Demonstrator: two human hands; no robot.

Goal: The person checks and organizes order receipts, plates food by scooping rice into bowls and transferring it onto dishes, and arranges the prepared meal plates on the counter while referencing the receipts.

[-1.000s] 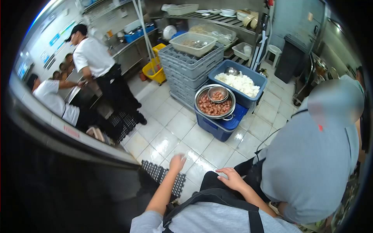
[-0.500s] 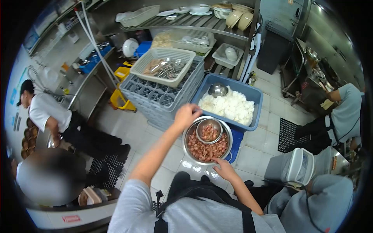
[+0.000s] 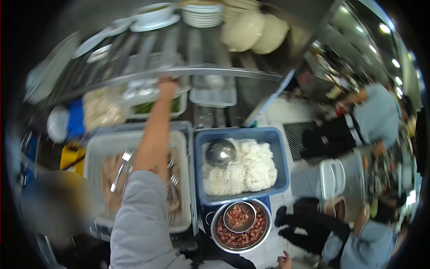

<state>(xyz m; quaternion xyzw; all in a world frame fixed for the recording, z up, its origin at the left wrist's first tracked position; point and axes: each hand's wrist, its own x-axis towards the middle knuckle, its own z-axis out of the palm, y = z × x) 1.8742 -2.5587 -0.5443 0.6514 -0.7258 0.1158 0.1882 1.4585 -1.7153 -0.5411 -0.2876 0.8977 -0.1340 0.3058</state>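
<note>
Left hand (image 3: 168,86) is under the front edge of the slatted metal shelf (image 3: 197,71), at a pale plastic tray (image 3: 182,105) holding shiny white pieces and chopped-looking green stuff; fingers blurred and part hidden, can't tell if the grip is wide, narrow or on something. Right hand (image 3: 284,260) is low at the frame edge, near the pot but apart from it, fingers bent, mostly cut off; can't tell its grip. Below the left forearm: 1 cream plastic basket (image 3: 95,154), rectangular, open-weave wall, smooth metal forks (image 3: 120,172) over brownish contents; at least 2 forks, overlap hides the full count. Right of it, 1 blue rectangular tub (image 3: 280,148) with clumpy, matte white food (image 3: 253,168) and 1 round polished metal bowl (image 3: 220,153). Just below the tub, 1 round steel pot (image 3: 268,219), 2 loop handles, small glossy reddish-brown pieces, too many to count; 1 smaller steel bowl (image 3: 225,223) sits in it with more of the same. On the shelf: 1 stack of white plates (image 3: 202,17), layers too blurred to count, plus 2 rounded cream bowls (image 3: 243,31) side by side. 1 small white-rimmed tray (image 3: 212,96) beside the first holds 1 rounded white item.
</note>
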